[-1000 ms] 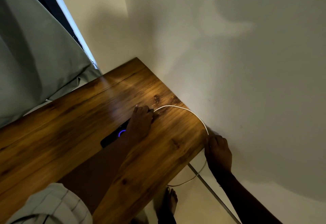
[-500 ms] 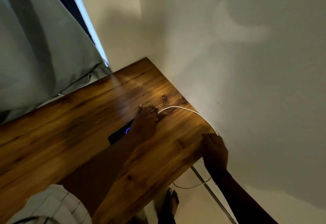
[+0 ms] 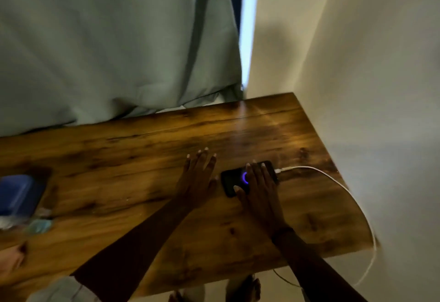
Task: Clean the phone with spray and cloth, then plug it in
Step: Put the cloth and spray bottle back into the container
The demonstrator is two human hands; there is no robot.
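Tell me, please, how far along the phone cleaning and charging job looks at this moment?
Done, apparently: the white cable runs into the phone and a purple ring glows on its screen, so it looks plugged in. Whether it was wiped cannot be told. In hand: the right hand rests flat on the phone; the left hand is spread over the table beside it. Left: probably only letting go.

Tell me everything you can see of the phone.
The phone is a dark slab lying flat, screen up, on the wooden table near its right end. A purple-blue ring glows on the screen. A white cable is plugged into its right end and loops off the table edge. The right hand rests on it with straight fingers, covering about half; the left hand lies flat on the table beside it.
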